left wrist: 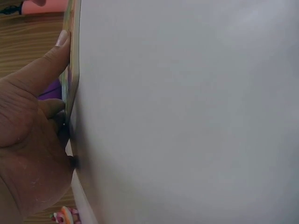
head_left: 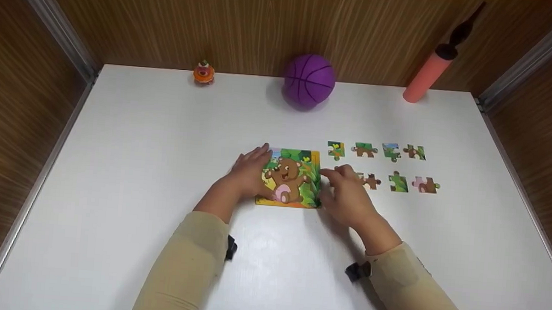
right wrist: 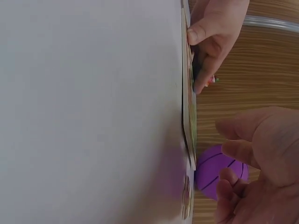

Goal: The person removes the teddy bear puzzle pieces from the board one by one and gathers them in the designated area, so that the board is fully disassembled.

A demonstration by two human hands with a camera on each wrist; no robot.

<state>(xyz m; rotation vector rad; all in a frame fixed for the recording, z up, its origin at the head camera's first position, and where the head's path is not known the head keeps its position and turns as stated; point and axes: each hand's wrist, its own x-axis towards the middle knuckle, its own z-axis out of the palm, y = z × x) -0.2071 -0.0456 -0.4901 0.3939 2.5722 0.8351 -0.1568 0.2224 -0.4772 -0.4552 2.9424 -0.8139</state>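
Observation:
A square picture board (head_left: pixel 294 176) with a brown bear on a green background lies on the white table. My left hand (head_left: pixel 250 175) rests along its left side, fingers reaching toward the top corner. Its thumb (left wrist: pixel 51 63) lies on the board's face near the edge. At the right edge is my right hand (head_left: pixel 346 195), index finger extended toward the board, the others loosely bent. In the right wrist view this hand (right wrist: pixel 266 163) is raised off the board, with nothing between its fingers. Two rows of loose puzzle pieces (head_left: pixel 398 182) lie to the right, one partly hidden behind the right hand.
At the back of the table (head_left: pixel 132 163) stand a small orange figurine (head_left: pixel 204 73), a purple ball (head_left: pixel 310 81) and a pink hand pump (head_left: pixel 427 78) leaning on the wood-grain wall (head_left: pixel 247 19). Panels enclose both sides.

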